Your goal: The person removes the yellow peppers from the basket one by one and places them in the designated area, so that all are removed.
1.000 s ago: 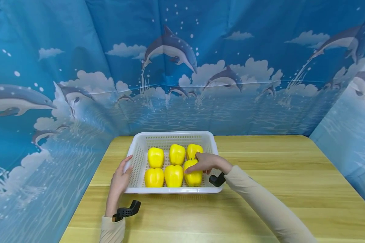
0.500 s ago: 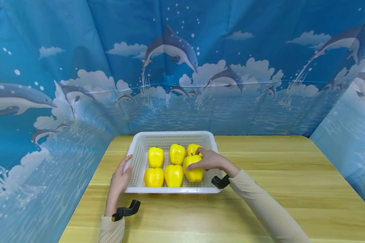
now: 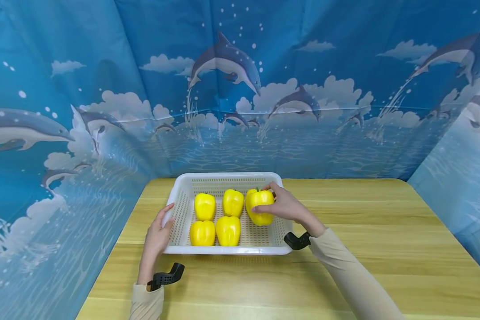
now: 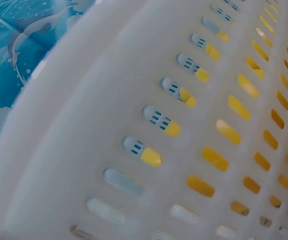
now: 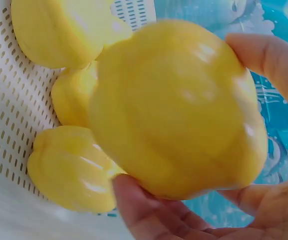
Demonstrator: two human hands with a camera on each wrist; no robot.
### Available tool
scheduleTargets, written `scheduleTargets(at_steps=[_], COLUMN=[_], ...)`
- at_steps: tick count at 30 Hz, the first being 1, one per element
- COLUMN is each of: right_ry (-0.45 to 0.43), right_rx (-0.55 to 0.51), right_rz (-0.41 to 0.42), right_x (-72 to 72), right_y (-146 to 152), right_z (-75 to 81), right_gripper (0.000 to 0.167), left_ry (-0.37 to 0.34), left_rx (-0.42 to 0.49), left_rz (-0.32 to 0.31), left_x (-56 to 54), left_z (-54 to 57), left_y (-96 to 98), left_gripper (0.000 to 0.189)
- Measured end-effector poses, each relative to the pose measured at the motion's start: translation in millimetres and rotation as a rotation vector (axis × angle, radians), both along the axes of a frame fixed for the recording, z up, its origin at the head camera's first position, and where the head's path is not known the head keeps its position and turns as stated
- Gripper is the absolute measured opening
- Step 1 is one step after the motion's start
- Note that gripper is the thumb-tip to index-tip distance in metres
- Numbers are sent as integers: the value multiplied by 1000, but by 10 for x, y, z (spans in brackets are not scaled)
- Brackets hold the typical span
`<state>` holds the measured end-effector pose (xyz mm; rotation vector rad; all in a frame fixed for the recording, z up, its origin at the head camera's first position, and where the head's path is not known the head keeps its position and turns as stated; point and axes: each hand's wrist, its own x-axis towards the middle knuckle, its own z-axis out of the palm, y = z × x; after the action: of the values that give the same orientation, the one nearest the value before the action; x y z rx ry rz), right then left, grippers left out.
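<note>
My right hand (image 3: 290, 205) grips a yellow bell pepper (image 3: 262, 212) with a green stem, thumb and fingers spread around its sides. It is held up over the right part of a white perforated basket (image 3: 228, 250). In the right wrist view the held bell pepper (image 5: 178, 110) fills the middle. Behind it, another bell pepper (image 3: 249, 195) is partly hidden. Several more yellow bell peppers stand in the basket, among them one at the front left (image 3: 202, 233). My left hand (image 3: 157, 235) touches the basket's left rim with straight fingers; the left wrist view shows only the slotted wall (image 4: 109, 115).
The basket stands at the back left of a wooden table (image 3: 344, 249). A blue curtain printed with dolphins (image 3: 240, 133) hangs behind the table and along its sides. Black wrist cameras are worn on the left wrist (image 3: 168, 276) and the right wrist (image 3: 297, 240).
My right hand has lifted the front right bell pepper and carried it up and to the right, baring the basket floor there. My left hand stays at the rim.
</note>
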<state>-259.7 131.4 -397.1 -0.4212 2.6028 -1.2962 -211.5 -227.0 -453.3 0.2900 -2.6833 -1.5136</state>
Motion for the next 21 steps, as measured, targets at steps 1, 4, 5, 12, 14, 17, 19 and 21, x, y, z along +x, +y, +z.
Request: scheduleTargets(at_steps=[1, 4, 5, 12, 14, 17, 19, 21], right_ry=[15, 62, 76, 116, 111, 111, 119, 131], right_rx=[-18, -60, -75, -148, -162, -190, -193, -202], right_rz=[-5, -36, -45, -113, -143, -174, -200, -222], right_x=[4, 16, 18, 7, 8, 6, -9, -27], right_y=[11, 41, 51, 129, 160, 215, 260, 309], right_z=[3, 11, 12, -3, 1, 11, 8, 8], right_gripper=[71, 71, 70, 74, 75, 78, 81, 82], left_ry=[-1, 0, 1, 1, 2, 1, 0, 2], left_rx=[-1, -6, -7, -10, -7, -3, -1, -3], left_rz=[1, 2, 1, 4, 5, 4, 5, 3], left_x=[1, 1, 1, 1, 0, -2, -3, -4], left_z=[1, 0, -1, -8, -9, -5, 1, 4], left_y=[0, 1, 0, -4, -4, -1, 2, 5], left_gripper=[45, 45, 45, 44, 44, 44, 44, 44])
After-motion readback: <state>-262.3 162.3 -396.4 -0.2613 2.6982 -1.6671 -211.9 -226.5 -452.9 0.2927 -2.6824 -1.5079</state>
